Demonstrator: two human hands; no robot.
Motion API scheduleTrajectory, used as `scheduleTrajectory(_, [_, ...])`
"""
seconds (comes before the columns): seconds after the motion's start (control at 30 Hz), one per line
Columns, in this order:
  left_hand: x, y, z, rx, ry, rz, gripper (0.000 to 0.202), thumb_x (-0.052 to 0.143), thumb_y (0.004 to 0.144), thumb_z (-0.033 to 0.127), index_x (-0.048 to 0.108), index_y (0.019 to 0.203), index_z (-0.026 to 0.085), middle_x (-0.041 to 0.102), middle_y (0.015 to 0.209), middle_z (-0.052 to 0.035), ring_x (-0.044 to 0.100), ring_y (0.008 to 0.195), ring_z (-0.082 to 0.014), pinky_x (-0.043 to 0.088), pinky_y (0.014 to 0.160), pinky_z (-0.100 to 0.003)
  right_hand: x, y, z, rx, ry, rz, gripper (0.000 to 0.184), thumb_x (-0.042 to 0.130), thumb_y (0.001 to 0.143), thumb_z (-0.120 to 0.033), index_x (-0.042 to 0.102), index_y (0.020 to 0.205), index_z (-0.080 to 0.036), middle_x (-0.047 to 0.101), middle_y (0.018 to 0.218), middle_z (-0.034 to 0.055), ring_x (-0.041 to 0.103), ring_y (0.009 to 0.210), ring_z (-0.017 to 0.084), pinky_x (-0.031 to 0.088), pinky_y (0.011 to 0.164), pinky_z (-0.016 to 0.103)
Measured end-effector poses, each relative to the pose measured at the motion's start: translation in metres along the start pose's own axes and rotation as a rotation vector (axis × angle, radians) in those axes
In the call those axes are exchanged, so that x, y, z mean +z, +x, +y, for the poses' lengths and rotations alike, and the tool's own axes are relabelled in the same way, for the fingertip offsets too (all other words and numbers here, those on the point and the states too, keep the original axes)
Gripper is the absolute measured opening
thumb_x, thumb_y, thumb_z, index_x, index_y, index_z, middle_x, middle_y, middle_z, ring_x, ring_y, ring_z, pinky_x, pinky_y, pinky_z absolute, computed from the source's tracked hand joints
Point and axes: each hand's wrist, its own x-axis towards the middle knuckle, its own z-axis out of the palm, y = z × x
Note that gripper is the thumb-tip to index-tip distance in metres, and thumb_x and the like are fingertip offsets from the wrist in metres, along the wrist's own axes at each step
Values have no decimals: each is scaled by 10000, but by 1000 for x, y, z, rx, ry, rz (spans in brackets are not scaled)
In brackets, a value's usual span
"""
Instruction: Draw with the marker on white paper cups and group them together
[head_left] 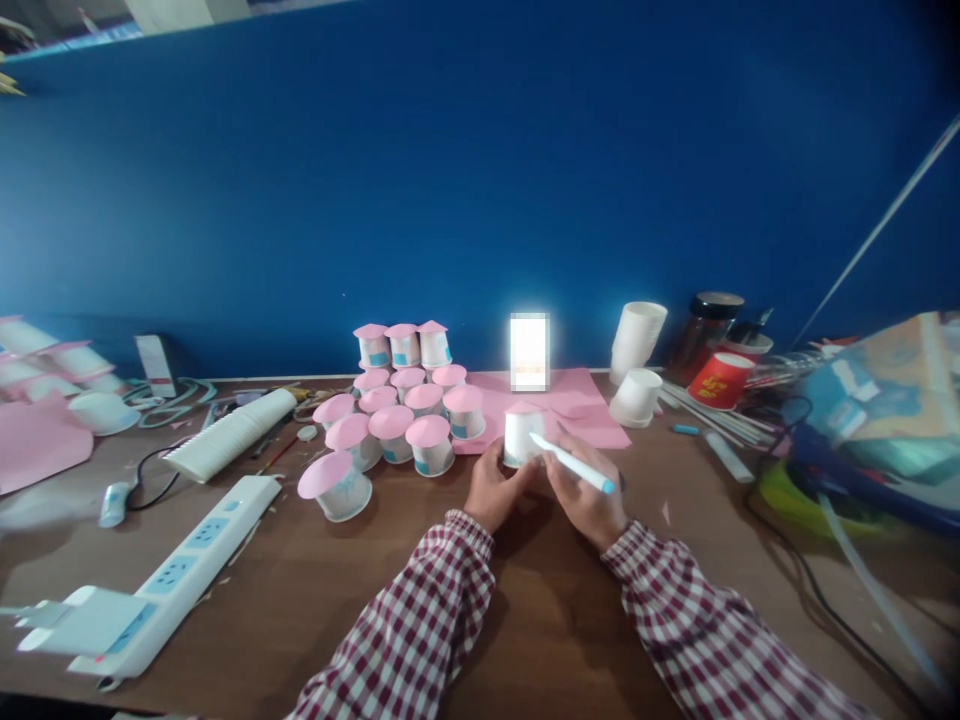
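Note:
A white paper cup [523, 436] with a pink top stands upside down in front of me. Around its lower left side, my left hand [496, 490] has its fingers closed on it. My right hand [589, 500] grips a white marker with a light blue end [577, 465], its tip at the cup's right side. Whether the tip touches the cup, I cannot tell. To the left stand several finished-looking cups with pink paper tops [391, 430] and blue marks. Behind the held cup lies pink paper [592, 405].
A white power strip [176, 570] with a plugged adapter [86, 620] lies front left, near a long stack of cups [232, 430]. At right are stacked white cups [637, 340], a red cup [721, 380], a blue marker cap [685, 430] and cluttered bags [892, 420]. A blue partition [480, 180] rises behind.

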Motion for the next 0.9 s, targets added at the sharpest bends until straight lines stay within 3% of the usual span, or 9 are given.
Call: scheduleTrajectory(0.9, [1,-1,0,16,12,-5,368,663,714,357,614,985,114,692,892,-75,629,800,-186,492,710,-279,0,0,-1,2,-18,11,157,498,880,-246,611,969,-185,684,876,73,662,796,179,547,756,303])
